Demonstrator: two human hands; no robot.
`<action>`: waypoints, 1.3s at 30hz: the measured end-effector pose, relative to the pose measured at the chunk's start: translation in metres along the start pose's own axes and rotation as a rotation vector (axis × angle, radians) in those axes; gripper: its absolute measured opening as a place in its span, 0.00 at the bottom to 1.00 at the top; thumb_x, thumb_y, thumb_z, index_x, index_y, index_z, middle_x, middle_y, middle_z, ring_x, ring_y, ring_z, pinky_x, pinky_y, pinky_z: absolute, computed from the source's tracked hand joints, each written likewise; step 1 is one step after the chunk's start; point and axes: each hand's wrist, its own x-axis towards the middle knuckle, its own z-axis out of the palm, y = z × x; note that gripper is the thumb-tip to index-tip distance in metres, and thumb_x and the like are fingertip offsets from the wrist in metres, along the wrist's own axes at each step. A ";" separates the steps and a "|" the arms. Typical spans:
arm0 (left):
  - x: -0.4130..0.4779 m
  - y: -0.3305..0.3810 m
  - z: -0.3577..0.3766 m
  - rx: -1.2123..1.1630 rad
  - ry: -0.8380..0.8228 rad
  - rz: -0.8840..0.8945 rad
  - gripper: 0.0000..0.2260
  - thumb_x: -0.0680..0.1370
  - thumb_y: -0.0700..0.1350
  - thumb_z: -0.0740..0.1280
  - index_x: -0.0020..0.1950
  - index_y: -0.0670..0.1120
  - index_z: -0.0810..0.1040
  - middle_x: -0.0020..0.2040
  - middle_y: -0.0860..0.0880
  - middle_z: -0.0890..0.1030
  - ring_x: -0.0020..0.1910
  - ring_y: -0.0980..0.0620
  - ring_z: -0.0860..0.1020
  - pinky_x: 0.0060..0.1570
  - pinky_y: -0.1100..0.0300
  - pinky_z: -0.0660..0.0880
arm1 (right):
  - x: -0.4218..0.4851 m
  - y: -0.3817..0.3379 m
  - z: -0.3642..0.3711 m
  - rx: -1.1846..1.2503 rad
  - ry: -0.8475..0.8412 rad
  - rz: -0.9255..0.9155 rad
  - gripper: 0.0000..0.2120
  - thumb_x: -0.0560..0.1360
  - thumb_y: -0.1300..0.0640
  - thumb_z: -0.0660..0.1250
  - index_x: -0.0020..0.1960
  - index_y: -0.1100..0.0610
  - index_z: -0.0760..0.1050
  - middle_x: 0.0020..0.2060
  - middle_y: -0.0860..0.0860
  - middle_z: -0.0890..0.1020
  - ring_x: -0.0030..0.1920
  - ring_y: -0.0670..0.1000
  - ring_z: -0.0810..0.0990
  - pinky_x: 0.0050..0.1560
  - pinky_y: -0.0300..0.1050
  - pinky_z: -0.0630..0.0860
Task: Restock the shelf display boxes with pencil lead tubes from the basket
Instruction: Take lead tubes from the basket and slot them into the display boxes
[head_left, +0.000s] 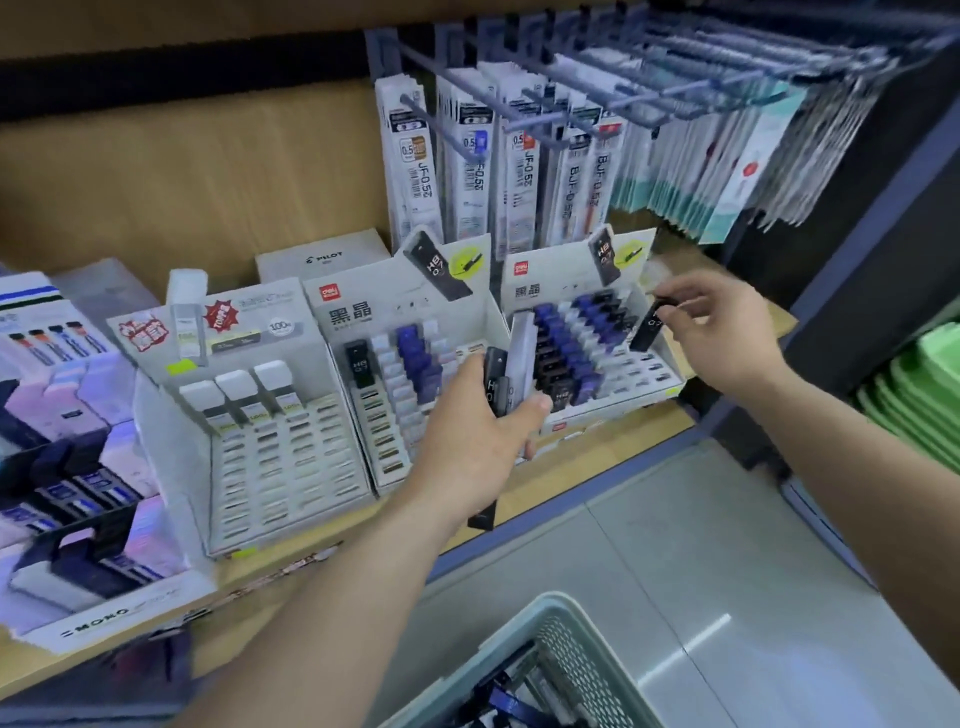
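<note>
Left hand (478, 426) is up at the shelf (597, 452), its grip clamped on a bundle of black tubes (493, 384). They are flat, rectangular and glossy, with white HB lettering. One dark end pokes out below the palm.

Over to the right hand (722, 332), where the grip is pinched together on a single black tube (649, 325). Thumb and fingertips hold its upper end, and it hangs tilted just above the right edge of the right display box (561, 270).

That box is white printed card with a stepped tray, and it is well stocked with rows of blue, black and pale tubes (561, 353) standing in slots. Its front row shows open slots.

The middle display box (363, 306) is the same card design, sitting partly behind the left hand. It holds a column of blue tubes, one black tube at the back left and many bare slots.

Further left is a taller white box (249, 322) with three white-capped tubes at the back of a slotted grid.

The shelf is pale wood grain. Above it, long clear refill packs (467, 156) hang from grey metal hooks.

Down at the bottom edge sits the basket (582, 670), pale green plastic with perforated walls and dark and blue tubes jumbled inside. It stands on glossy grey floor tiles (675, 545).
</note>
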 end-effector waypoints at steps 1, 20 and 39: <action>0.004 -0.001 0.003 0.002 0.005 -0.012 0.06 0.80 0.45 0.68 0.53 0.48 0.72 0.29 0.54 0.76 0.27 0.57 0.74 0.35 0.59 0.75 | 0.001 0.007 0.001 -0.013 -0.017 -0.001 0.08 0.79 0.63 0.68 0.51 0.50 0.78 0.45 0.44 0.80 0.46 0.53 0.81 0.49 0.51 0.79; 0.019 -0.020 0.016 -0.072 -0.005 -0.094 0.06 0.79 0.46 0.70 0.52 0.50 0.74 0.32 0.56 0.78 0.31 0.55 0.78 0.34 0.61 0.78 | 0.005 0.032 0.011 -0.046 -0.164 -0.058 0.09 0.77 0.62 0.70 0.50 0.49 0.82 0.46 0.45 0.84 0.49 0.44 0.81 0.50 0.38 0.75; 0.016 -0.026 0.009 -0.096 -0.037 -0.093 0.08 0.78 0.48 0.72 0.52 0.49 0.74 0.35 0.52 0.78 0.32 0.53 0.80 0.34 0.60 0.78 | -0.004 0.014 0.030 -0.238 -0.003 -0.088 0.03 0.76 0.53 0.72 0.50 0.49 0.80 0.47 0.44 0.77 0.42 0.46 0.77 0.41 0.44 0.74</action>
